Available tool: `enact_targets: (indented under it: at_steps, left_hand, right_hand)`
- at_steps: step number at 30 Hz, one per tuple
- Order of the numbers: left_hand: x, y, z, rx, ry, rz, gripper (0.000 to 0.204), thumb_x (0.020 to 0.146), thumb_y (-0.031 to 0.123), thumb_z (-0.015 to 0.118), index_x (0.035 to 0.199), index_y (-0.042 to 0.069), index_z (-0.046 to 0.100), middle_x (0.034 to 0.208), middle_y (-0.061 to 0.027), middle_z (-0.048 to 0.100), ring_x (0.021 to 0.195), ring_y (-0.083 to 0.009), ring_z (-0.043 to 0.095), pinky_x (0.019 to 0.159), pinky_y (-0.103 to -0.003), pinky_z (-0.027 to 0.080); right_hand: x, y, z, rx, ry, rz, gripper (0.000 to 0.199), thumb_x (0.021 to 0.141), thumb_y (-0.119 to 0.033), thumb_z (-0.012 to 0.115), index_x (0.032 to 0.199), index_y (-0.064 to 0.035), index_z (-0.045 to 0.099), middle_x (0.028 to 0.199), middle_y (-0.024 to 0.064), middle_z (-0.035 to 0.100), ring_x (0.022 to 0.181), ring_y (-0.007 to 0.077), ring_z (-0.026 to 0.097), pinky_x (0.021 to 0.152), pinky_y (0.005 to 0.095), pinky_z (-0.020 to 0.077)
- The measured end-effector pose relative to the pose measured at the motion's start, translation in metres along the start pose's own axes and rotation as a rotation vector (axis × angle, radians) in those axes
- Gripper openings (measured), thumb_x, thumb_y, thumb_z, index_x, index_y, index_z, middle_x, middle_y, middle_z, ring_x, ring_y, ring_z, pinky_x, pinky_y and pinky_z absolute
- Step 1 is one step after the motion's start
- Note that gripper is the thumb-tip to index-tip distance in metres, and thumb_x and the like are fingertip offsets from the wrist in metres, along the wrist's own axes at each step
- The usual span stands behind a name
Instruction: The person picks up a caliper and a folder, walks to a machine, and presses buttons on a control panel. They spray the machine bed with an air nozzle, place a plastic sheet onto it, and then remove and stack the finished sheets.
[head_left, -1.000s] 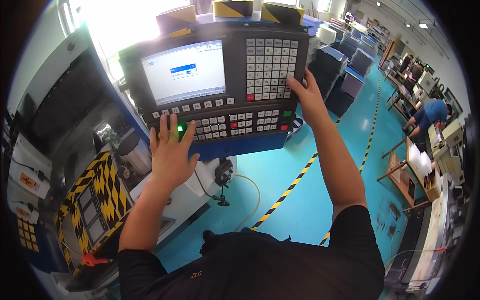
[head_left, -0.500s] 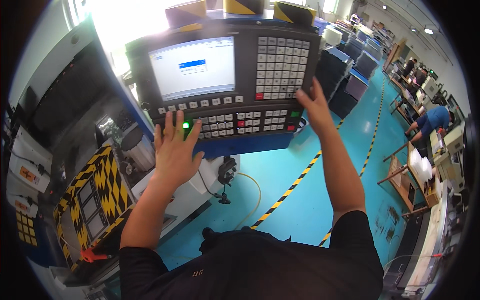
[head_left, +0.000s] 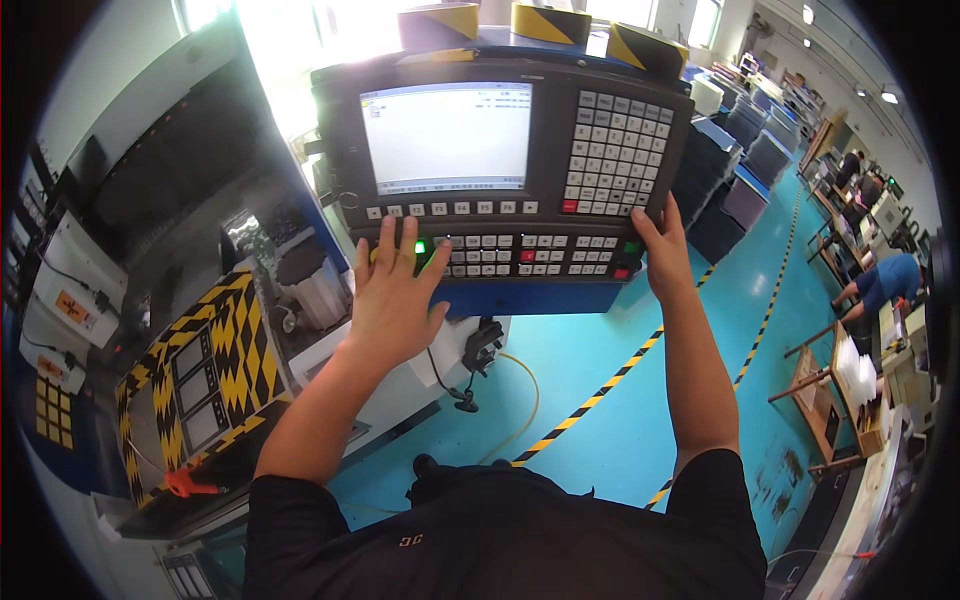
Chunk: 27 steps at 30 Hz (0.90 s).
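While left hand presses keys, right hand grips control panel

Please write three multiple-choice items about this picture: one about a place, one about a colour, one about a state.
1. Where is the right hand?
A. on the right edge of the panel
B. on the floor
C. on the screen

2. What colour is the lit button beside the left hand?
A. blue
B. green
C. white

3. How is the left hand?
A. closed in a fist
B. holding a tool
C. open, fingers spread on the keys

Answers:
1. A, its fingers grip the panel's lower right edge.
2. B, the button glows green next to the forefinger.
3. C, the palm is flat and the fingers lie spread over the lower key row, with nothing held.
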<state>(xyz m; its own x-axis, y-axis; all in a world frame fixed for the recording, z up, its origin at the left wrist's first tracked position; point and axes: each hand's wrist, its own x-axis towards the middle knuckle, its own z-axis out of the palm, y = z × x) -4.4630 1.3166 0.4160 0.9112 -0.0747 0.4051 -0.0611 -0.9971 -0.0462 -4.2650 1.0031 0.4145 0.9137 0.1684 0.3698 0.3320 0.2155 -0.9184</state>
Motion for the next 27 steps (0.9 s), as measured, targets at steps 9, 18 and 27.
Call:
enact_targets:
  at_steps: [9,18,27]
  left_hand:
    - [0.000,-0.001,0.002,0.017,0.004,0.012,0.073,0.081,0.032,0.073,0.147,0.018,0.043,0.157,-0.0255,0.023,0.148,-0.0439,0.012,0.114,-0.064,0.015]
    - [-0.001,-0.003,0.005,0.031,0.042,0.018,0.064,0.081,0.034,0.072,0.138,0.014,0.053,0.155,-0.0240,0.029,0.147,-0.0423,0.018,0.115,-0.061,0.015]
    - [0.002,0.006,0.006,0.094,0.050,0.010,0.072,0.079,0.035,0.073,0.142,0.010,0.047,0.156,-0.0259,0.026,0.147,-0.0436,0.016,0.114,-0.062,0.015]
  right_hand:
    - [0.001,-0.001,-0.004,-0.034,-0.031,0.026,0.077,0.092,-0.020,0.070,0.153,-0.0064,0.025,0.135,0.0135,0.055,0.123,0.0219,0.054,0.104,0.0345,0.0426]
    - [-0.002,0.005,-0.016,0.029,-0.135,0.015,0.075,0.094,-0.019,0.065,0.155,-0.0060,0.023,0.143,0.0126,0.049,0.132,0.0211,0.046,0.112,0.0356,0.0326]
    - [-0.001,0.008,-0.013,0.000,-0.078,0.039,0.075,0.095,-0.020,0.063,0.155,-0.0060,0.021,0.144,0.0126,0.047,0.132,0.0215,0.046,0.111,0.0342,0.0327]
